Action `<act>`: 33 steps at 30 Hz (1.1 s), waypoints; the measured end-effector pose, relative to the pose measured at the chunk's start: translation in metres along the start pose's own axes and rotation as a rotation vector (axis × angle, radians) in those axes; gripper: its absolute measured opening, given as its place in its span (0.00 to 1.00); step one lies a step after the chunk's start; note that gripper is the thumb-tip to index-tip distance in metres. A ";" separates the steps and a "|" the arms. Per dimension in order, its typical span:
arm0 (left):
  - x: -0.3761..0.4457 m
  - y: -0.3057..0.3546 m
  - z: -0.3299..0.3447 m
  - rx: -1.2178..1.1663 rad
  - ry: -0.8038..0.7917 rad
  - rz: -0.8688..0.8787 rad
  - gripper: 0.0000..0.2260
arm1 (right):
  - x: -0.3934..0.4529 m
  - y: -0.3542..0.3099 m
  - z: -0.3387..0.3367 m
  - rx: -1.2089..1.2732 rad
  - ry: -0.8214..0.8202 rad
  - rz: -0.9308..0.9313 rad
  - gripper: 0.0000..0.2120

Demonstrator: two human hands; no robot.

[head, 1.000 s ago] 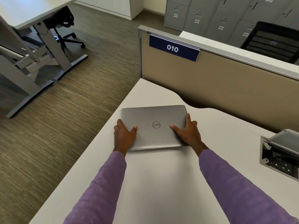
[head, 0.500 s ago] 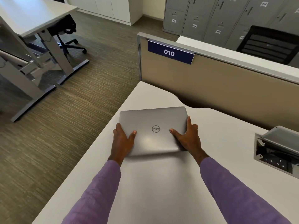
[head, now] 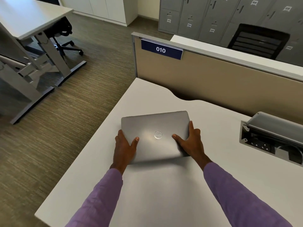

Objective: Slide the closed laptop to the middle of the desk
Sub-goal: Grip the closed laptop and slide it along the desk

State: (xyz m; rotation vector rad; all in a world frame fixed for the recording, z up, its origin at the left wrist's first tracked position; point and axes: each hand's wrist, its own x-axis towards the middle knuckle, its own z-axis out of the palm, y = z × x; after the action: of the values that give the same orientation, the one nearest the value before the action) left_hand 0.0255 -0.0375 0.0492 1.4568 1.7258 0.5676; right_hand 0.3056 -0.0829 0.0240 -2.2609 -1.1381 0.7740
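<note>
Near the table's point(head: 164, 194) left end: closed laptop point(head: 155, 128) lying flat, left hand point(head: 125, 149) and right hand point(head: 191, 143) clamped on its near corners, fingers point(head: 191, 126) along the side edges, thumbs on lid.

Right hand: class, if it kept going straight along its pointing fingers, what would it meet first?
Probably nothing on the desk: the right hand points along the laptop edge toward bare surface, then the beige partition. Depth is uncertain.
</note>
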 end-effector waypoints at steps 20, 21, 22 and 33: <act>-0.132 -0.034 0.029 0.066 -0.093 0.017 0.37 | -0.134 0.091 -0.028 0.033 0.040 0.089 0.54; -0.137 -0.036 0.031 0.069 -0.102 0.014 0.37 | -0.139 0.096 -0.028 0.030 0.042 0.090 0.54; -0.143 -0.039 0.033 0.074 -0.110 0.013 0.37 | -0.145 0.101 -0.027 0.028 0.044 0.095 0.54; -0.175 -0.059 0.054 0.163 -0.180 0.018 0.40 | -0.194 0.151 -0.017 0.043 0.054 0.154 0.53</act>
State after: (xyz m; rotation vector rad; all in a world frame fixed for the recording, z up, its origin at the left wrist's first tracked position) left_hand 0.0376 -0.2279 0.0219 1.5870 1.6489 0.2999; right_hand 0.3048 -0.3266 -0.0090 -2.3390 -0.9225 0.7835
